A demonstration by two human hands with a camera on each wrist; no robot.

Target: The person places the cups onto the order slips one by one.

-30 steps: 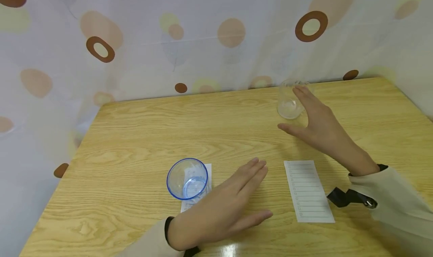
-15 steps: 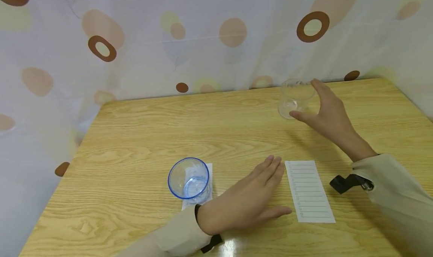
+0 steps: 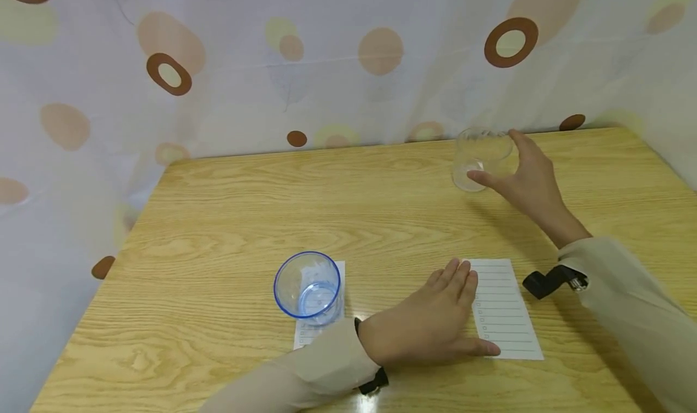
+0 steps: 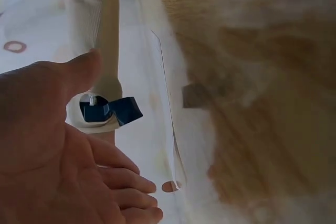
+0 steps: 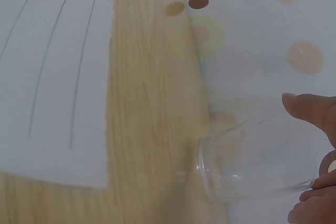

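Note:
Near the far edge of the table, a clear glass [image 3: 472, 153] stands upright. My right hand [image 3: 530, 180] holds it from the right, thumb on the near side and fingers by the rim. In the right wrist view the thumb and fingers lie on opposite sides of the glass [image 5: 257, 163]. My left hand [image 3: 430, 319] reaches rightward with straight fingers and holds nothing. Its fingertips and thumb overlap the left part of a lined paper sheet [image 3: 509, 316] in the head view; whether they touch it I cannot tell. The left wrist view shows the left palm [image 4: 58, 166] with nothing in it.
On the left, a blue-rimmed glass [image 3: 283, 292] stands on a second lined sheet [image 3: 302, 338], partly covered by my left sleeve [image 3: 327, 355]. The wood-grain table [image 3: 218, 219] ends at a spotted curtain [image 3: 327, 86] behind. Black straps circle both wrists.
My right hand has closed in on the clear glass, thumb moving onto its near side. The left hand has moved right, up to the right-hand sheet. Both glasses remain in place.

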